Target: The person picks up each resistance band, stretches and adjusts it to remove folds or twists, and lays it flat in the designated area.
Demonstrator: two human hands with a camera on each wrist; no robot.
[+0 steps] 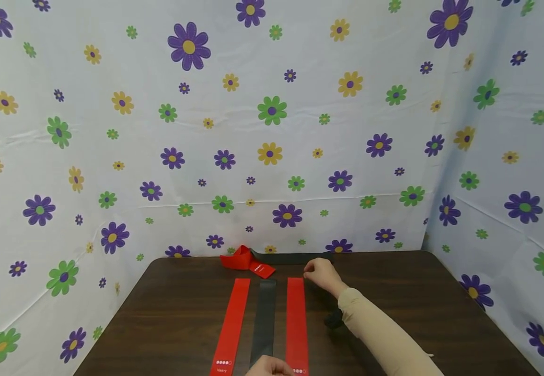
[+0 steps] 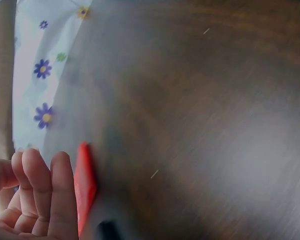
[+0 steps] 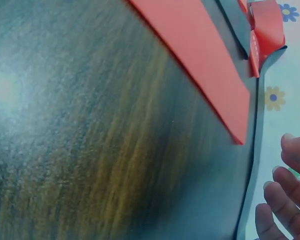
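Two red bands (image 1: 232, 322) flanked a black band (image 1: 264, 317) on a desk (image 1: 168, 313), apparently laid out, a bunched red band (image 1: 240, 259) seemingly remaining, as the right hand (image 1: 324, 275) held its fingers apart, the left hand's (image 1: 270, 367) grip unclear.

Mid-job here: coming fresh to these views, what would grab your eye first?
Probably the left red band and right red band, lying flat on the brown table with a dark band between them. Next, the bunched red band at the table's far edge. Then the flower-patterned cloth behind, and the right hand near the right red band's far end.
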